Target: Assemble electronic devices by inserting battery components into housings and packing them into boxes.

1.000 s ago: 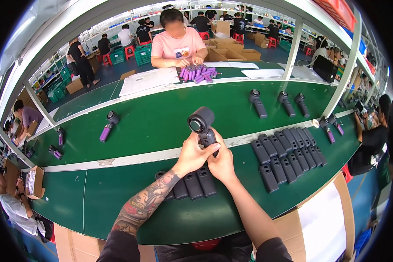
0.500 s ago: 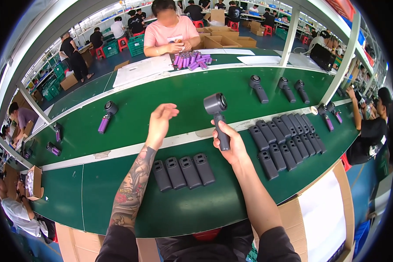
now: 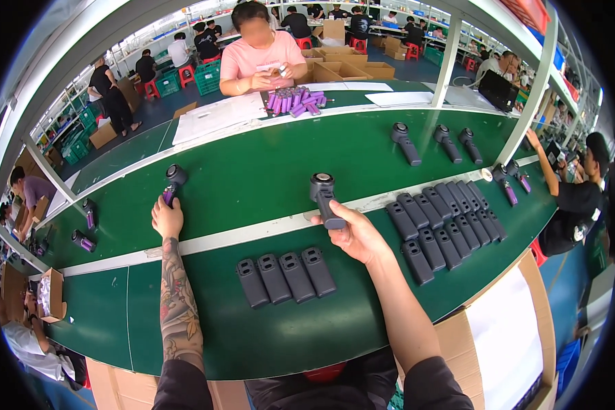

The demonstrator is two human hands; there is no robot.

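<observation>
My right hand (image 3: pixel 354 234) is closed round the handle of a dark grey handheld fan (image 3: pixel 323 188), its round head tipped up over the work surface. Farther left, my left hand (image 3: pixel 167 219) reaches across the white rail, its fingers closed on the purple battery end of an uncased handheld fan (image 3: pixel 175 175) lying on the green bench. Between my forearms stands a short row of dark grey handle shells (image 3: pixel 285 279). Beyond my right hand, more grey handle shells (image 3: pixel 447 231) lie in two rows.
Cased fans (image 3: pixel 446 142) lie at the far right. Uncased fans (image 3: pixel 506 186) rest by the right post, others (image 3: pixel 83 240) at the left. Opposite, a person in pink handles parts behind piled purple batteries (image 3: pixel 295 102). Cardboard boxes (image 3: pixel 51 295) flank the bench; a white post (image 3: pixel 526 102) rises at right.
My left hand has moved left and closed on the uncased fan's battery end. My right hand has drawn the cased fan slightly nearer and left, tilting its head upward.
</observation>
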